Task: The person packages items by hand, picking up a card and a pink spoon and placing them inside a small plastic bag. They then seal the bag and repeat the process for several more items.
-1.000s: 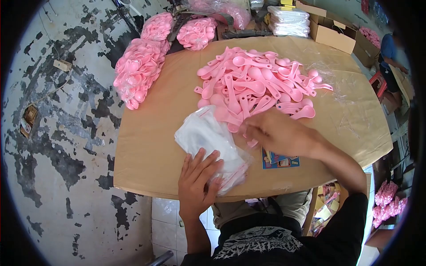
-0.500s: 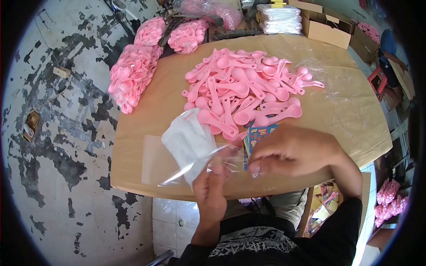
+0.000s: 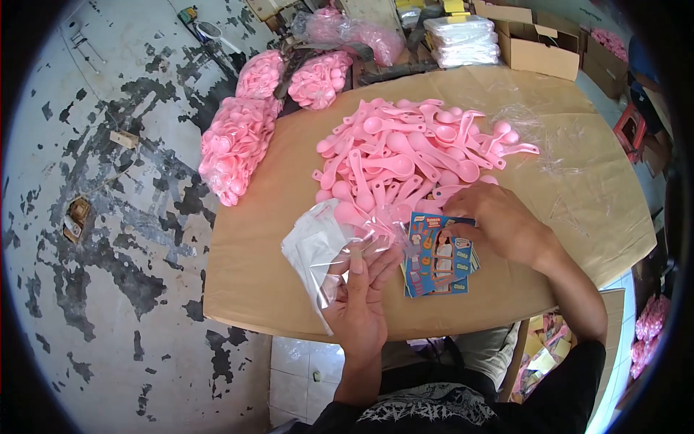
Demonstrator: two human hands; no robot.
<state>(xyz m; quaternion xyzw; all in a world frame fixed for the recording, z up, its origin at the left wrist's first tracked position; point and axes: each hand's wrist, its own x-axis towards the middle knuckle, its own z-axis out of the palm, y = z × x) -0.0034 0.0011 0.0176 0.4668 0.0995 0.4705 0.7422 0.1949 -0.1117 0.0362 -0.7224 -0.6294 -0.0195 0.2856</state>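
Observation:
My left hand [image 3: 361,311] pinches a clear plastic bag [image 3: 376,233] between thumb and fingers, close to the near edge of the table. Partly behind that hand lies a stack of white, translucent bags [image 3: 307,242]. My right hand [image 3: 506,228] is at the upper right edge of a blue printed card [image 3: 423,253], its thumb over the card's face and its fingers curled. More cards lie fanned beneath it. Just beyond both hands spreads a large heap of pink measuring spoons [image 3: 408,145], some of them touching the bag's far side in view.
Brown paper covers the table [image 3: 549,289]. Bagged pink spoons [image 3: 238,145] sit along its left edge. White packets [image 3: 463,40] and a cardboard box [image 3: 538,54] stand at the back. A box of scraps [image 3: 542,347] is below, right. Another person [image 3: 647,87] is at far right.
My right hand has moved up and right, from beside the bag to the card's upper edge, uncovering the cards. My left hand still holds the bag, now drawn closer together. The view has shifted.

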